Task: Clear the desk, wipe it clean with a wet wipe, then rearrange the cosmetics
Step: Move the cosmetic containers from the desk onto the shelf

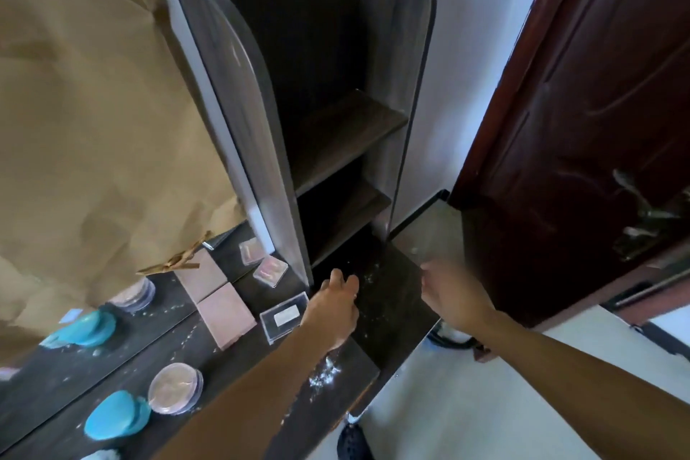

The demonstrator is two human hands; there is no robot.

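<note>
L hand (pixel 334 304) & R hand (pixel 453 295) hover apart over dusty desk (pixel 390 310) by shelf (pixel 347 131). L fingers loosely curled, empty; R blurred, can't tell. Clear box (pixel 285 316), pink palette (pixel 226 314), round compact (pixel 175 388) lie left of them.

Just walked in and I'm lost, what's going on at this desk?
A person reaches both hands over the right end of the dark desk, beside a shelf unit. The left hand and right hand hold nothing. A clear box, pink palette, round compact and blue case sit on the desk, and white specks dot it, so it looks not yet wiped.
</note>
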